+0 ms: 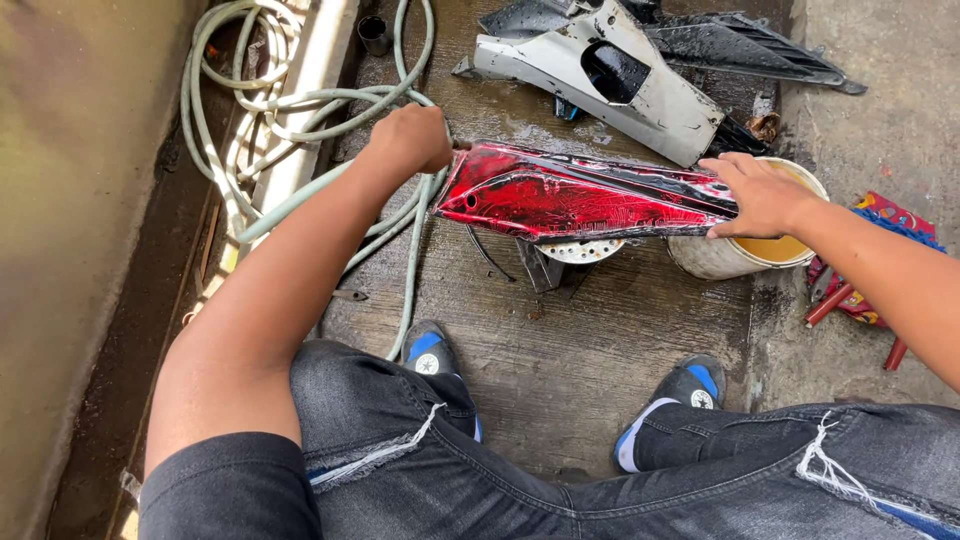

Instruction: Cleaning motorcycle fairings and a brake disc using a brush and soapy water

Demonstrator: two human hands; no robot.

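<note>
A glossy red and black motorcycle fairing panel (560, 195) lies wet across a white bucket (720, 258) and a small stand. My left hand (412, 138) is closed at the panel's left tip, where the pale green hose (300, 110) ends; it appears to grip the hose end. My right hand (762, 195) lies flat with fingers spread on the panel's right end, above the bucket. My knees in torn grey jeans and my blue and black sneakers (432, 352) fill the bottom of the view.
White and black fairing parts (610, 70) lie on the wet concrete behind the red panel. The hose coils at the upper left beside a wall. A small dark cup (374, 34) stands at the back. Red-handled tools with a cloth (868, 290) lie at right.
</note>
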